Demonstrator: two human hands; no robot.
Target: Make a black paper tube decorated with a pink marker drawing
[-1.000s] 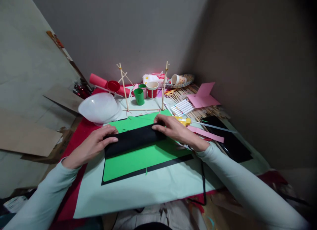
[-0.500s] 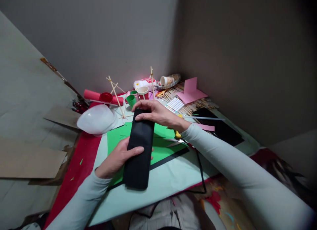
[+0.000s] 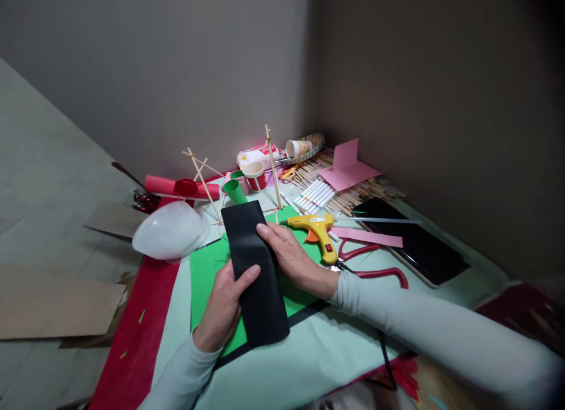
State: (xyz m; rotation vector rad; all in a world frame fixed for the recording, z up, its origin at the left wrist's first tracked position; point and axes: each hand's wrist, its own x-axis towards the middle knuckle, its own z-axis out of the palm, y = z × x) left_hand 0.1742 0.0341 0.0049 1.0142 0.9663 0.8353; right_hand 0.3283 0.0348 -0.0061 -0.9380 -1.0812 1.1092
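A rolled black paper tube [image 3: 253, 269] is held lengthwise above a green sheet [image 3: 207, 275] that lies on a black sheet. My left hand [image 3: 223, 304] grips the tube from the left, thumb across its top. My right hand [image 3: 293, 260] clasps it from the right, fingers laid on its upper middle. The tube's far end points toward a frame of wooden sticks [image 3: 207, 189].
A yellow glue gun [image 3: 318, 229] and red-handled scissors [image 3: 375, 269] lie right of my hands. A white bowl [image 3: 170, 230] sits at left. Green cup [image 3: 233, 190], red-and-white cup [image 3: 255, 176], markers [image 3: 315, 193], pink paper [image 3: 348, 166] and a black tray [image 3: 415, 239] crowd the back and right.
The black tube was turned from crosswise to lengthwise. My right hand slid from its far end down to its middle, uncovering the glue gun and scissors. The view shifted.
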